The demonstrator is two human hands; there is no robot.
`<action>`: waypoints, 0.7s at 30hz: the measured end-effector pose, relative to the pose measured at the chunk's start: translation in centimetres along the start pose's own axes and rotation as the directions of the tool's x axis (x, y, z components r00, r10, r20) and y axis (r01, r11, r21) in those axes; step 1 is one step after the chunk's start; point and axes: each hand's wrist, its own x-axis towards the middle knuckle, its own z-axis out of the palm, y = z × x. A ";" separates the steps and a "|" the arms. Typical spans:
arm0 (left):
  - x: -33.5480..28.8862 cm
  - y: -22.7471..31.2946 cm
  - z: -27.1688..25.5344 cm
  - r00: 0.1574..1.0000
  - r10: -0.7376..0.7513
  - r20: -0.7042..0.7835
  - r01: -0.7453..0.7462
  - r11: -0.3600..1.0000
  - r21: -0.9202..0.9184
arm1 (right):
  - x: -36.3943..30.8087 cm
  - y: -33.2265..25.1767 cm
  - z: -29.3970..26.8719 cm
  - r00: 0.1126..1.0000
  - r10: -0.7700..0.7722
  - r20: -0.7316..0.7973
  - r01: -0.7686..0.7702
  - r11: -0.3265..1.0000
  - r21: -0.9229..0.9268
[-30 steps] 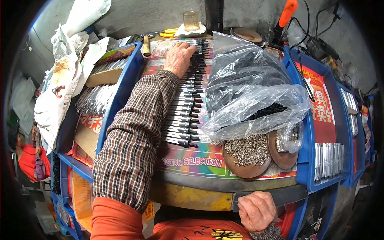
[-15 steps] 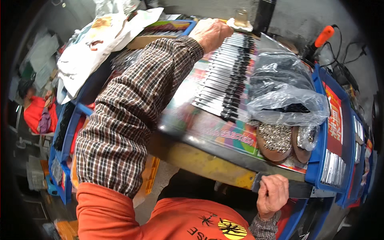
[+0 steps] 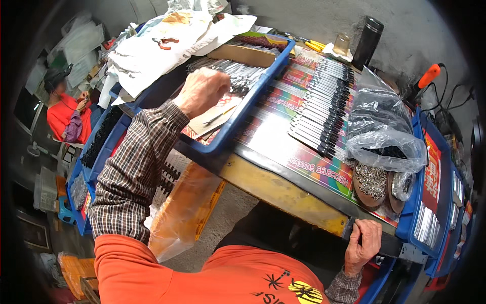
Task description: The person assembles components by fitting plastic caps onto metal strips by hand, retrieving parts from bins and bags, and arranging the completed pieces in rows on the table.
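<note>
Grey wall backs a crowded bench, where a clear plastic bag bulges beside a row of silver-and-black pieces and overhangs a brown dish of small metal parts. Behind stand a glass jar and a dark cylinder. On the left, a rumpled white bag covers one side of a blue tray in which thin silver pieces lie. Over that tray is the left hand, fingers curled; the right hand, half closed, is at the bench's front edge. Whether either grips anything, I cannot tell.
</note>
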 end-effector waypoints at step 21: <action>0.4 -0.6 6.0 0.979 -0.088 0.182 0.152 0.912 -0.380 | 0.3 1.2 -3.7 0.996 0.088 0.018 -0.086 0.993 -0.077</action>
